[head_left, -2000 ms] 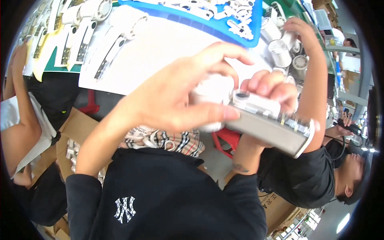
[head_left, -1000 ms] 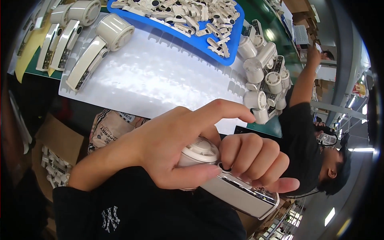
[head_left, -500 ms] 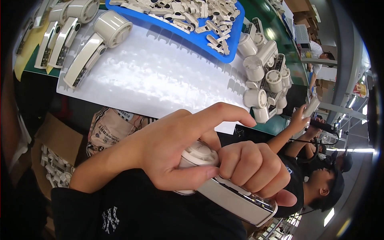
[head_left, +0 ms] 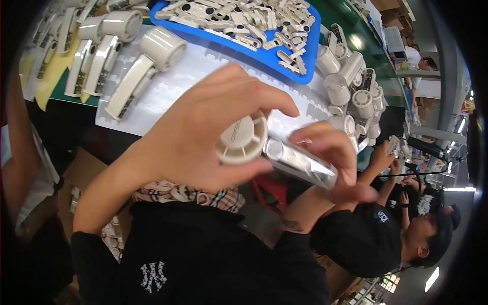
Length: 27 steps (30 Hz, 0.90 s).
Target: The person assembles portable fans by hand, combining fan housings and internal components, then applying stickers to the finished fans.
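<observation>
A lane of white sheet gives a hand passage across the upper middle of the frame, hemmed by a loaded blue tray above, a round-headed pale device at upper left, clustered pale housings at right and the person's own left hand below.

Glossy plastic device, smooth plastic tray

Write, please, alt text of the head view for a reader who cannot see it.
A person's left hand grips the round head of an off-white device; the right hand holds its handle. Beyond, a blue tray of small parts sits on a worktable between groups of similar devices.
</observation>
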Each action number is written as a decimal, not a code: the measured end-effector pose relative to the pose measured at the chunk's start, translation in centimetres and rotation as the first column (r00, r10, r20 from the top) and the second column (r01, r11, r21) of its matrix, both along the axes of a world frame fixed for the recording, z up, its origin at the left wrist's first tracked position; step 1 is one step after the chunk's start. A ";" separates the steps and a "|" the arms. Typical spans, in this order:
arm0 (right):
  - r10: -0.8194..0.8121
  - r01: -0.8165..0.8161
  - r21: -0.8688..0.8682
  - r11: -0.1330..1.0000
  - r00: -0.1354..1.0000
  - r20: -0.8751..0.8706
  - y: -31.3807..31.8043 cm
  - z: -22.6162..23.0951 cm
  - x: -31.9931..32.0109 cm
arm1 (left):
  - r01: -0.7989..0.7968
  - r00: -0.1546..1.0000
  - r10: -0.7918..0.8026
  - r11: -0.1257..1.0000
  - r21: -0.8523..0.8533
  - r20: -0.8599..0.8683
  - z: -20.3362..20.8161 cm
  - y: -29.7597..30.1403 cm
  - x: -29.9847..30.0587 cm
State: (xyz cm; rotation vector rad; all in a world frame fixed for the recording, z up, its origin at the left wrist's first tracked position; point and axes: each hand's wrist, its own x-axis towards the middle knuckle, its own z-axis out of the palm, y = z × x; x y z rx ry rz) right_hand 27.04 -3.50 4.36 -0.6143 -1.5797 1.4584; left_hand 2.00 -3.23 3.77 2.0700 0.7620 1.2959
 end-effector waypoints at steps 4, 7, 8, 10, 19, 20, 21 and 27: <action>-0.079 0.033 0.086 0.996 0.784 0.615 2.0 -2.1 -2.0 | -0.064 0.986 0.074 0.995 0.071 -0.146 -3.8 0.8 -0.5; -0.146 0.024 0.204 0.979 0.782 0.607 2.6 -4.0 -2.5 | -0.153 0.955 0.193 0.971 0.183 -0.223 -4.8 1.5 -0.5; -0.250 -0.016 0.396 0.918 0.751 0.611 2.7 -4.6 -2.5 | -0.176 0.941 0.211 0.973 0.152 -0.263 -4.6 1.5 -0.4; -0.268 0.039 0.380 0.924 0.776 0.571 2.6 -5.8 -2.6 | -0.181 0.927 0.209 0.976 0.117 -0.312 -4.1 1.4 0.1; -0.352 0.066 0.491 0.869 0.780 0.517 1.4 -7.3 -2.3 | -0.276 0.846 0.240 0.961 -0.006 -0.476 -4.7 1.0 2.1; -0.354 0.055 0.503 0.863 0.776 0.522 1.4 -7.3 -2.3 | -0.270 0.851 0.254 0.962 0.032 -0.459 -5.0 1.1 2.0; -0.375 0.047 0.524 0.850 0.754 0.540 1.4 -7.4 -2.3 | -0.265 0.856 0.268 0.962 0.070 -0.442 -5.2 1.1 1.9; -0.441 0.059 0.576 0.815 0.708 0.551 0.9 -8.1 -2.4 | -0.222 0.844 0.240 0.970 0.094 -0.480 -5.6 1.3 1.5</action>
